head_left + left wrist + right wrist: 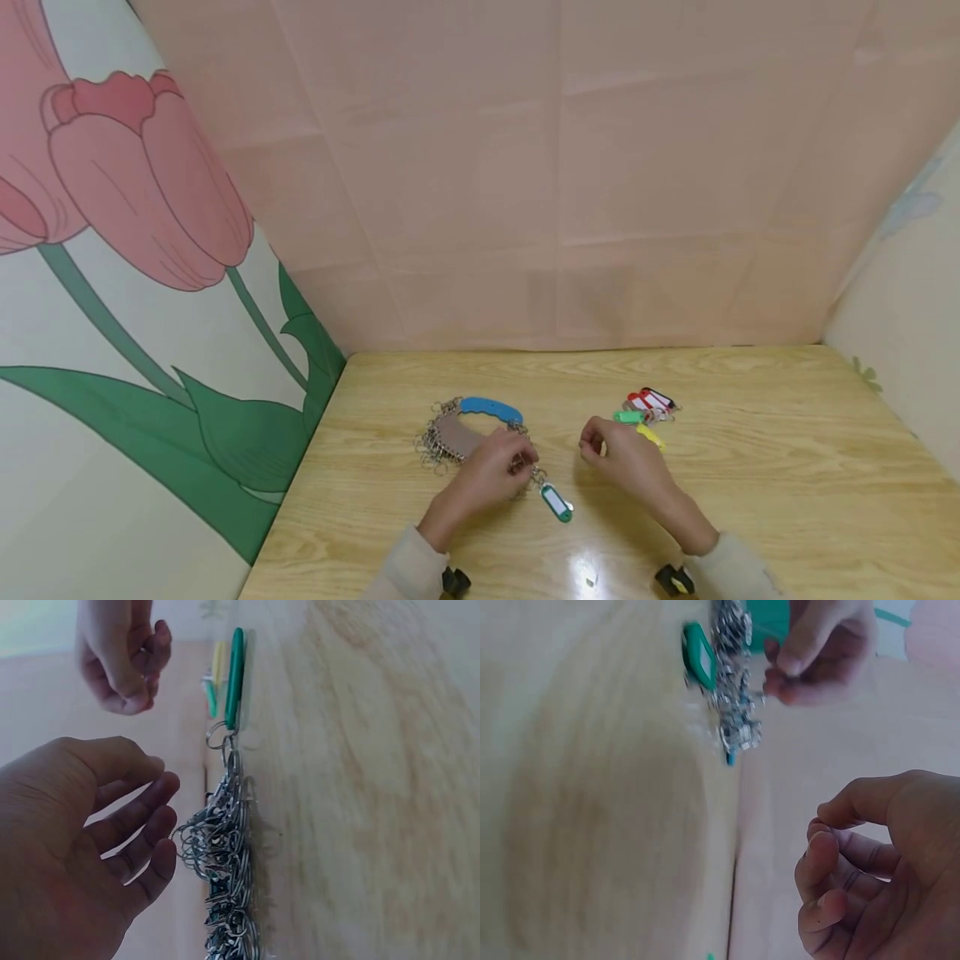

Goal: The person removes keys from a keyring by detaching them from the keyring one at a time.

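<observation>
A key ring holder with a blue grip [491,408], a curved brown plate [453,435] and many small metal rings [225,862] lies on the table, left of centre. One green key tag [557,503] with a white label hangs from its near end. My left hand [491,467] is over the near side of the holder, fingers loosely curled beside the rings; nothing shows between thumb and forefinger. To the right, my right hand [630,457] hovers above the table with fingers loosely bent and nothing visible in them.
Behind my right hand lies a small pile of key tags: red ones [648,400], a green one [628,417] and a yellow one [650,436]. The wooden table [787,467] meets a pink-covered wall [555,208] at the back. A tulip-painted wall [150,333] borders the left side.
</observation>
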### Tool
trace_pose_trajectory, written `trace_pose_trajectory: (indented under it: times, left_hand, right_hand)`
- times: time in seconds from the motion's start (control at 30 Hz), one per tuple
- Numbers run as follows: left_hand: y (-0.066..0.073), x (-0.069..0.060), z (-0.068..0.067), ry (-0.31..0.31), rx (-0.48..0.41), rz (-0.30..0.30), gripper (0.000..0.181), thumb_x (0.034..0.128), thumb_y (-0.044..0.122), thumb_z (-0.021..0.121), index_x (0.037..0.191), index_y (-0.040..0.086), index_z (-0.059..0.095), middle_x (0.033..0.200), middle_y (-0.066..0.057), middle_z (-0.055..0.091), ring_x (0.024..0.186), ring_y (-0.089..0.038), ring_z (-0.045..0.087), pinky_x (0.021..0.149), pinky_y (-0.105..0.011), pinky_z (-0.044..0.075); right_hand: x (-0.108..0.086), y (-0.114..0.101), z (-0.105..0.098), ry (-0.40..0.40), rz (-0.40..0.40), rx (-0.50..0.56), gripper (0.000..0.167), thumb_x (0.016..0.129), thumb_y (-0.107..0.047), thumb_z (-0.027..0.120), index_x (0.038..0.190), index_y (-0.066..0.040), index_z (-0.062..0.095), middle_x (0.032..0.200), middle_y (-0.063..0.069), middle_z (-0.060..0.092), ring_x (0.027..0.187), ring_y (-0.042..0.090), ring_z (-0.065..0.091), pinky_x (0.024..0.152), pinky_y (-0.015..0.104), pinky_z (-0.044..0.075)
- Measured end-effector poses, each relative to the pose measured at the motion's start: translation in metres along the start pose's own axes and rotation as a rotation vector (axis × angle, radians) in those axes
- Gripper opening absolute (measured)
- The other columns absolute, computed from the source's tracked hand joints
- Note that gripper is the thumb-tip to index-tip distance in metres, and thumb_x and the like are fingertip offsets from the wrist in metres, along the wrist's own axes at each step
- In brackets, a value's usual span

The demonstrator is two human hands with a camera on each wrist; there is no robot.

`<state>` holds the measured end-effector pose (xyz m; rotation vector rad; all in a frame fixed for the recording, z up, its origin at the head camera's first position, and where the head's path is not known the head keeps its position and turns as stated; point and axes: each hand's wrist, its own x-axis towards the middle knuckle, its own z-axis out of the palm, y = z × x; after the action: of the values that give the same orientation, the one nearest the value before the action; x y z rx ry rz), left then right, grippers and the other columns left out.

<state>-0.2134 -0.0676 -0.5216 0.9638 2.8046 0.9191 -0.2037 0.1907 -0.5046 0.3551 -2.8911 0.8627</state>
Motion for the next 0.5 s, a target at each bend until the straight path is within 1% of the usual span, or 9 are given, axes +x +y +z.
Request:
trace_pose_trajectory:
  times: [0.13,0.27,0.37,0.5]
  left_hand:
    - [-0.001,0.001,0.003,-0.014,0.05,0.005,0.015,0.097,0.013,0.075,0.11,0.019,0.077,0.112,0.01,0.072,0.103,-0.004,0.058,0.09,-0.019,0.052]
    - [-0.003,0.002,0.005,-0.021,0.093,0.034,0.017,0.0948,0.012,0.077,0.11,0.02,0.078,0.111,0.01,0.073,0.102,-0.005,0.058,0.088,-0.019,0.051]
    - [-0.003,0.002,0.007,-0.026,0.111,0.059,0.019,0.0936,0.012,0.078,0.112,0.019,0.078,0.11,0.009,0.073,0.101,-0.005,0.058,0.088,-0.019,0.05]
    - [-0.002,0.002,0.009,-0.045,0.13,0.063,0.023,0.0932,0.014,0.079,0.116,0.019,0.078,0.113,0.009,0.073,0.104,-0.006,0.058,0.09,-0.02,0.051]
  right_hand:
    - [-0.003,-0.008,0.007,-0.036,0.016,0.01,0.007,0.093,-0.013,0.075,0.09,-0.017,0.07,0.075,-0.008,0.063,0.061,0.006,0.049,0.053,0.022,0.039]
    - [-0.006,-0.012,0.014,-0.055,0.025,0.014,0.009,0.092,-0.012,0.075,0.09,-0.019,0.071,0.074,-0.01,0.062,0.06,0.005,0.048,0.052,0.022,0.038]
    - [-0.008,-0.016,0.019,-0.067,0.018,0.014,0.011,0.092,-0.013,0.077,0.089,-0.021,0.07,0.074,-0.012,0.061,0.06,0.003,0.047,0.052,0.022,0.038]
    - [-0.01,-0.022,0.025,-0.09,0.003,0.024,0.013,0.091,-0.014,0.079,0.087,-0.023,0.069,0.072,-0.014,0.06,0.06,0.003,0.048,0.053,0.022,0.04]
